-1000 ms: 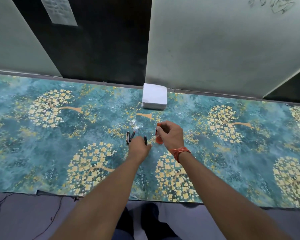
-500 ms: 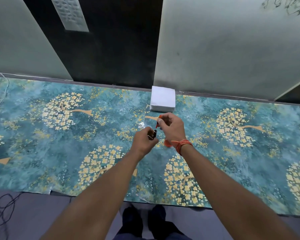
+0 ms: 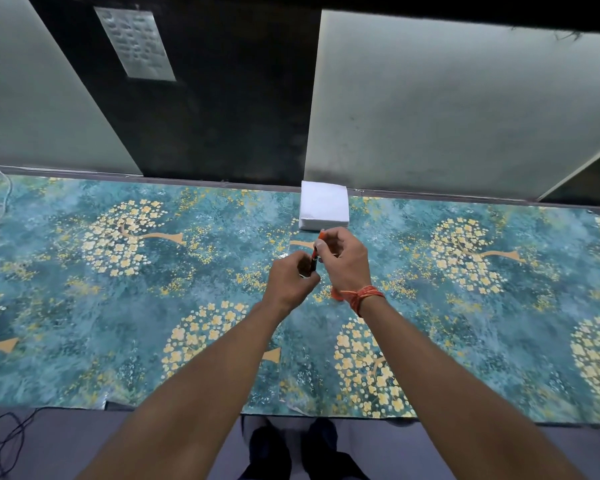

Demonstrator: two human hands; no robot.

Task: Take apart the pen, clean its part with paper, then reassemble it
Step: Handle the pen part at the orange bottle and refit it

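The pen [image 3: 315, 255] is slim, orange above and dark at its lower end, held above the tabletop [image 3: 84, 306] just before the white paper stack [image 3: 323, 206]. The right hand [image 3: 343, 263] pinches its orange part; the left hand [image 3: 290, 282] curls round the dark end.
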